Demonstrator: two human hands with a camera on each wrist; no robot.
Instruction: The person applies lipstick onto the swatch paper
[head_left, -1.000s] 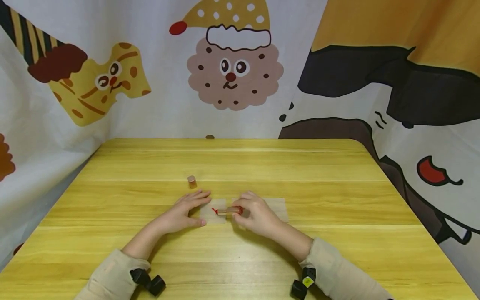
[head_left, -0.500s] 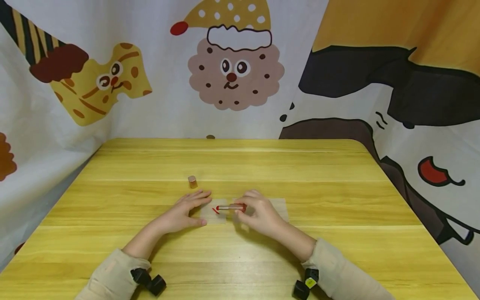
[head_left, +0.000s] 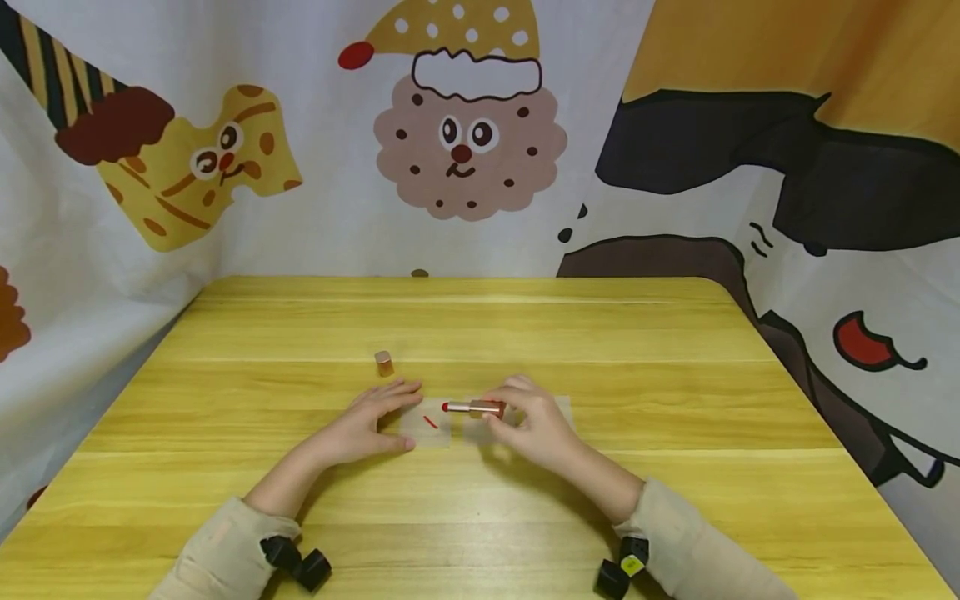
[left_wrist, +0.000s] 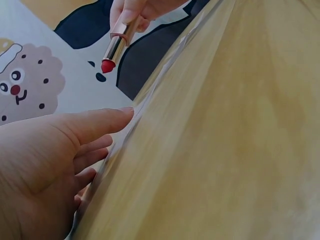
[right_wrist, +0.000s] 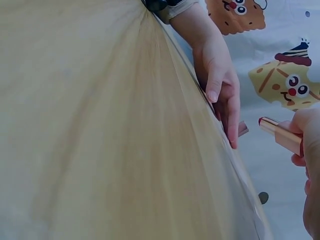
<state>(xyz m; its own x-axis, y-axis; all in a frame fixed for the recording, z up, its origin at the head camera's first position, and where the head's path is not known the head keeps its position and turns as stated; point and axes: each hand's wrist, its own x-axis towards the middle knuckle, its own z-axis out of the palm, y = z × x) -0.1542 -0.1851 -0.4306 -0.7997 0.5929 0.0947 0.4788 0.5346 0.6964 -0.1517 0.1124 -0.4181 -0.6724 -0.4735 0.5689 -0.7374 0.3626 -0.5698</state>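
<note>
Red-tipped lipstick (head_left: 476, 408) is pinched by right fingers (head_left: 507, 431), left fingers (head_left: 399, 405) outstretched.

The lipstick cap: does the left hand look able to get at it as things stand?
Probably yes: the left hand rests close to the lipstick cap, gripping nothing, and no object shows between them.

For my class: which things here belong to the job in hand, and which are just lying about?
In the job:
lipstick, in the right hand
pale sheet with a red streak, left hand at its edge

Probably just lying about:
copper-coloured cap, beyond the left hand
second pale sheet, partly hidden by the right hand
</note>
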